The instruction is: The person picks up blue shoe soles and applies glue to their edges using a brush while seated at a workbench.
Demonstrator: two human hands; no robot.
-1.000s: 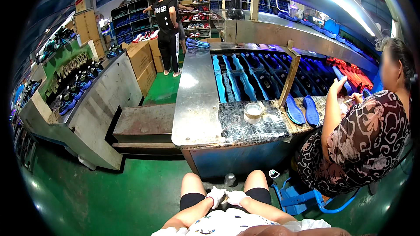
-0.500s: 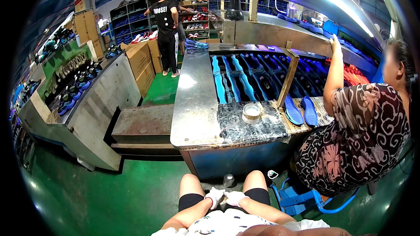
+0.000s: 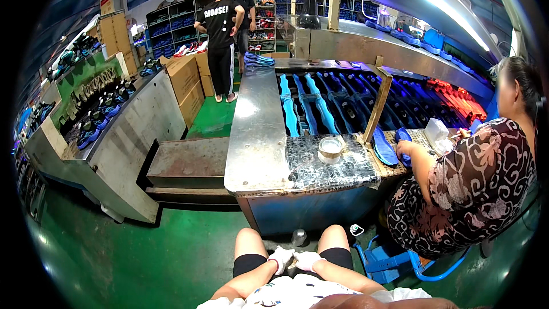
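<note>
My left hand and my right hand, both in white gloves, rest close together between my knees. Their fingers are curled in toward each other, and anything inside them is too small or hidden to make out. Just beyond them a clear jar-like container stands on the floor by the bench. Ahead, a roll of tape lies on the bench's patterned front ledge. To its right are a blue shoe sole and a second blue sole, the latter under a co-worker's hand.
Blue sole pieces fill the recessed bed behind the ledge, with a wooden post before them. The co-worker sits at right by a blue stool. Shoes line a left counter; cartons and two standing people are farther back.
The co-worker's raised arm has come down from the upper shelf to the blue sole, and a white block-like item now stands beside it. The standing people have shifted. My hands stay put.
</note>
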